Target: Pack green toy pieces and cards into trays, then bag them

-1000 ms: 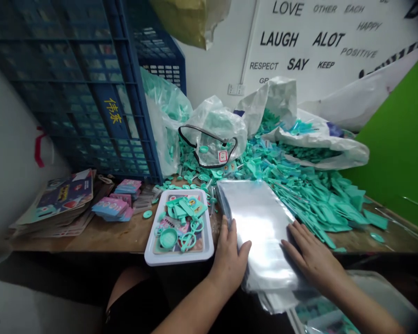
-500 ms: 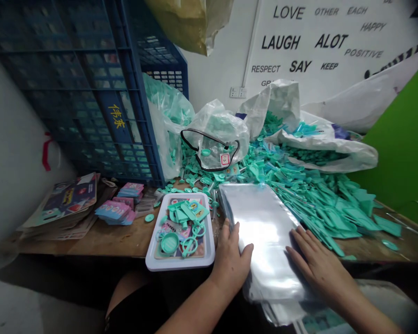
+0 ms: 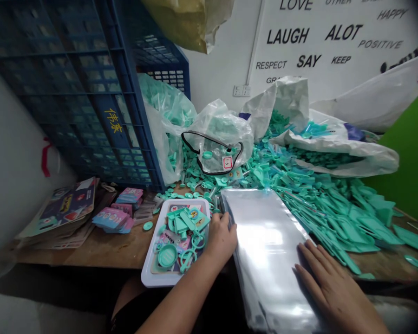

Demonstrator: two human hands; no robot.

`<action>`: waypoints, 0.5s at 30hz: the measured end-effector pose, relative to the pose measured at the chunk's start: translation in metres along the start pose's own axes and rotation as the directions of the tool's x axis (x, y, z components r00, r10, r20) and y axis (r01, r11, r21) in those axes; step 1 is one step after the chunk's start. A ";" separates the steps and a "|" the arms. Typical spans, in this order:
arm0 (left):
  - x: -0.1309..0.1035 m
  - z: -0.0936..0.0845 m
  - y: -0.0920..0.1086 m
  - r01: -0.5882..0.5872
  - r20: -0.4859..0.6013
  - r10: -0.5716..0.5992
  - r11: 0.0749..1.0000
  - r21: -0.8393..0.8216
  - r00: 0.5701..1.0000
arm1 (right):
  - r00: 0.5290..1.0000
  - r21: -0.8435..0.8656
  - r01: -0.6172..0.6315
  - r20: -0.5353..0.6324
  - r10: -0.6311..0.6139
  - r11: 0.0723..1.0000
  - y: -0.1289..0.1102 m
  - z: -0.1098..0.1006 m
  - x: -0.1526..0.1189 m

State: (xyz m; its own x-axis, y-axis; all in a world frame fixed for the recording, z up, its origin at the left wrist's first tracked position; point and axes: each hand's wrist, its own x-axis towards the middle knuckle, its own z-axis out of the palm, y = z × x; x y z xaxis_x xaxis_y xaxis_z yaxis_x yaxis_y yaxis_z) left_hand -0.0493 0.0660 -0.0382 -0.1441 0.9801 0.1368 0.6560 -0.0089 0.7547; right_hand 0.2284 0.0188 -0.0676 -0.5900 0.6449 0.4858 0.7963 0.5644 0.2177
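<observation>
A stack of clear, shiny plastic bags lies in front of me, overhanging the table's front edge. My right hand rests on its right side, fingers stretched out and flat. Between the stack and a white tray, my left hand is closed with curled fingers at the stack's left edge; whatever it grips, if anything, is hidden. In the tray are a printed card and several mint-green plastic pieces, among them a round dish and a piece with ring-shaped parts.
Loose mint-green parts are heaped behind and right of the bags, spilling from white sacks. A blue crate stands at the back left. Pink-and-blue card packs and a pile of printed cards lie left of the tray.
My left hand has moved left and up off the top of the bags to their left edge, its fingers now curled. My right hand stays flat on the stack. The view has shifted slightly.
</observation>
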 end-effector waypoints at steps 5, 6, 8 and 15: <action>0.021 -0.001 -0.001 0.030 -0.023 -0.030 0.999 0.023 0.999 | 0.990 -0.058 -0.131 0.042 0.134 0.990 -0.002 0.002 0.000; 0.024 -0.001 -0.001 0.038 -0.027 -0.038 0.999 0.023 0.999 | 0.990 -0.057 -0.132 0.045 0.134 0.990 -0.002 0.001 0.000; 0.028 -0.003 -0.001 0.050 -0.028 -0.050 0.999 0.017 0.998 | 0.989 -0.046 -0.133 0.052 0.135 0.990 -0.002 0.001 0.000; 0.037 -0.004 0.004 0.070 0.019 -0.069 0.996 -0.060 0.997 | 0.954 0.094 -0.293 0.094 0.284 0.952 -0.005 0.001 0.000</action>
State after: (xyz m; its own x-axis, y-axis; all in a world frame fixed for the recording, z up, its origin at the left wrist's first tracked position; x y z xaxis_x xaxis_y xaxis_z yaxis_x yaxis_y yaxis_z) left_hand -0.0547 0.1012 -0.0279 -0.1747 0.9820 0.0722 0.5985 0.0477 0.7997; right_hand 0.2246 0.0170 -0.0698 -0.3490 0.8242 0.4459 0.9179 0.3964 -0.0143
